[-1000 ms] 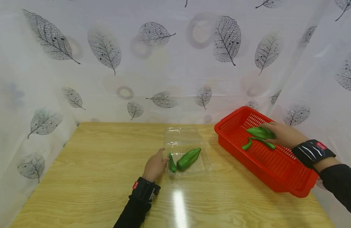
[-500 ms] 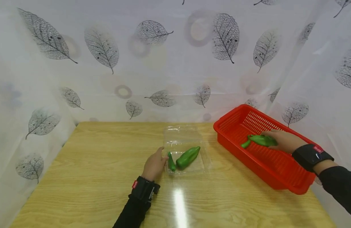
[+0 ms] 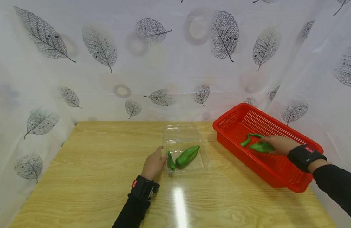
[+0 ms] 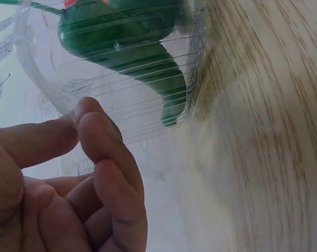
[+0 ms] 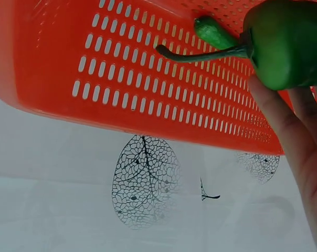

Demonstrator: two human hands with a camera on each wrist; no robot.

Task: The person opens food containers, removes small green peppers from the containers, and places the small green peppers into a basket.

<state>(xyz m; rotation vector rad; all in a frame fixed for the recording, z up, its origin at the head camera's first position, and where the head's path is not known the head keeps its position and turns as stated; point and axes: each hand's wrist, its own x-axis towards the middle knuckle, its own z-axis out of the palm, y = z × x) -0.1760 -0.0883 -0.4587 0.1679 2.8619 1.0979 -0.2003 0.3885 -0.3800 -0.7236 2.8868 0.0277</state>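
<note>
Green pepper [image 3: 261, 148] in finger grip of right hand [image 3: 279, 145] inside basket [image 3: 246, 158], left hand [image 3: 153, 164] with fingertips [image 4: 91, 111] pinched on clear container [image 3: 203, 159].

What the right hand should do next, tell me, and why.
Probably lift the held pepper out of the red basket: the right hand already grips it, while the left hand pinches the edge of the clear container, which seems to have space beside its two peppers.
</note>
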